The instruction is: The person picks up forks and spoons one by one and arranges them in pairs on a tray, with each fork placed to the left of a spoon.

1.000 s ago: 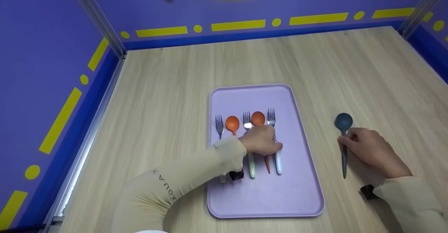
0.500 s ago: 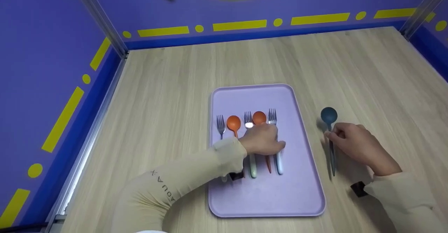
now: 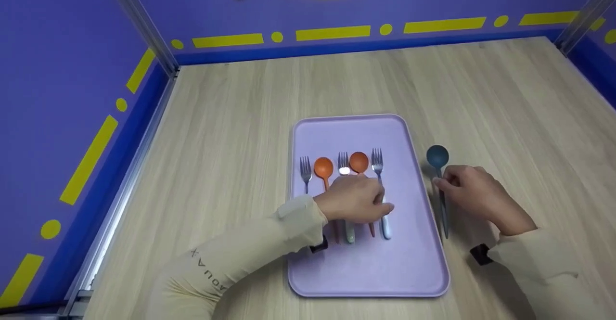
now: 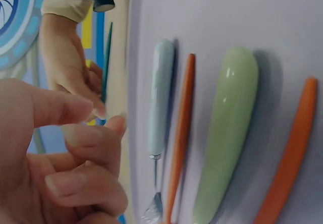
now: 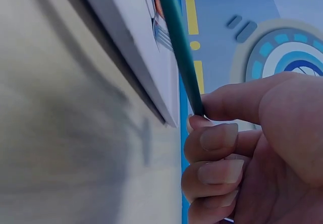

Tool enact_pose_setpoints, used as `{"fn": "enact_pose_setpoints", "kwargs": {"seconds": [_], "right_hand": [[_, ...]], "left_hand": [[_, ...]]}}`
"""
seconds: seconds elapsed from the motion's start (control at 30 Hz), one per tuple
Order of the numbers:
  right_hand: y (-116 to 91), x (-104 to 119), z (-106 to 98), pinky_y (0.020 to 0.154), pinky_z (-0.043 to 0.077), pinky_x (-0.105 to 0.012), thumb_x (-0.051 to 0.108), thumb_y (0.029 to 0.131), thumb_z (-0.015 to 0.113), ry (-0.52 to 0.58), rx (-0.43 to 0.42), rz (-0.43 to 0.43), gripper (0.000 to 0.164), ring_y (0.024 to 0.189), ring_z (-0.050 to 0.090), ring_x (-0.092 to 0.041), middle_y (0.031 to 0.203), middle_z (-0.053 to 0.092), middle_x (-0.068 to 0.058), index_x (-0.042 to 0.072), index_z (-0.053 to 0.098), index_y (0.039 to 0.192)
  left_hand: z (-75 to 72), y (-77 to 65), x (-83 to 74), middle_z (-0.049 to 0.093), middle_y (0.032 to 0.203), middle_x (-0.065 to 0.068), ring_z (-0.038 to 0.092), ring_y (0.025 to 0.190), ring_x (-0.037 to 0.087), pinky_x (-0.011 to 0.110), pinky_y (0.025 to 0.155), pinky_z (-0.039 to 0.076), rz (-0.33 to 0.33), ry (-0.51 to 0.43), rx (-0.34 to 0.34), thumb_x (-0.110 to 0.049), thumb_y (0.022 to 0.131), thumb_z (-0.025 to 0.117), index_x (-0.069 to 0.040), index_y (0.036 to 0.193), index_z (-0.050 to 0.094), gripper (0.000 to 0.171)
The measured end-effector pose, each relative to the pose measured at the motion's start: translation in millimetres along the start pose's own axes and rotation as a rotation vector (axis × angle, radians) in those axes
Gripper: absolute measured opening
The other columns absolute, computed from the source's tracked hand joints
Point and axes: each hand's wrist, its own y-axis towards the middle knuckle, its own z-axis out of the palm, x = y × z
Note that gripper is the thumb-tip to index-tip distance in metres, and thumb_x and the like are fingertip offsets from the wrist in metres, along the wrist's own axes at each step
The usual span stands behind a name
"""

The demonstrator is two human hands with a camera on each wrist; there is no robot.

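My right hand (image 3: 474,192) pinches a dark teal spoon (image 3: 437,157) by its handle, bowl away from me, just beyond the tray's right edge. In the right wrist view, the spoon handle (image 5: 182,52) is gripped between thumb and forefinger, raised above the table. Over the lavender tray (image 3: 370,272), my left hand (image 3: 353,197) hovers with loosely curled fingers, holding nothing. Beneath and around it lie a left fork (image 3: 306,168), an orange spoon (image 3: 323,168), a middle fork (image 3: 343,161), a second orange spoon (image 3: 359,161) and a right fork (image 3: 378,159). My left hand and sleeve cover parts of their handles.
The tray lies on a light wood table (image 3: 231,118). Blue panels with yellow marks stand at the back (image 3: 332,7) and along the left side. A low raised rim (image 3: 426,190) edges the tray between it and my right hand.
My right hand has carried the teal spoon left from the table to the tray's right edge. My left hand has shifted slightly left and toward me over the cutlery.
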Motion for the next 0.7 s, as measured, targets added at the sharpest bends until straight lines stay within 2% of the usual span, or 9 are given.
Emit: {"fn": "enact_pose_setpoints", "kwargs": {"seconds": [0.13,0.43,0.57,0.7], "right_hand": [[3.1,5.0,1.0,0.046,0.031,-0.026,0.028,0.088,0.057,-0.001,0.005,-0.016,0.029,0.052,0.041,-0.013,0.056,0.041,0.002,0.012,0.048,0.066],[11.1,16.9,5.9,0.047,0.032,-0.026,0.029,0.088,0.057,-0.017,0.027,-0.013,0.03,0.052,0.042,-0.014,0.058,0.043,0.0,0.011,0.048,0.066],[13.2,19.4,7.6,0.046,0.032,-0.026,0.028,0.087,0.057,-0.007,0.043,-0.007,0.029,0.052,0.042,-0.014,0.059,0.043,-0.001,0.01,0.049,0.067],[14.9,21.4,10.6,0.047,0.032,-0.027,0.027,0.087,0.058,-0.01,0.041,-0.011,0.028,0.053,0.042,-0.015,0.059,0.043,-0.001,0.009,0.049,0.068]], "left_hand": [[-2.1,-11.3,0.1,0.041,0.048,-0.01,0.044,0.047,0.006,0.024,0.042,0.03,0.029,-0.005,-0.012,-0.046,0.086,0.052,-0.02,0.057,0.05,0.039],[-0.8,-33.1,10.9,0.049,0.053,-0.011,0.049,0.054,0.006,0.025,0.046,0.034,0.035,-0.017,-0.086,-0.041,0.086,0.053,-0.024,0.065,0.057,0.027],[-2.9,-42.1,17.7,0.049,0.055,-0.012,0.047,0.052,0.004,0.022,0.046,0.032,0.051,-0.067,-0.132,-0.04,0.087,0.053,-0.024,0.068,0.059,0.026],[-6.7,-50.5,24.9,0.042,0.051,-0.011,0.044,0.048,0.002,0.019,0.047,0.032,0.062,-0.161,-0.161,-0.039,0.088,0.053,-0.02,0.066,0.057,0.029]]}}
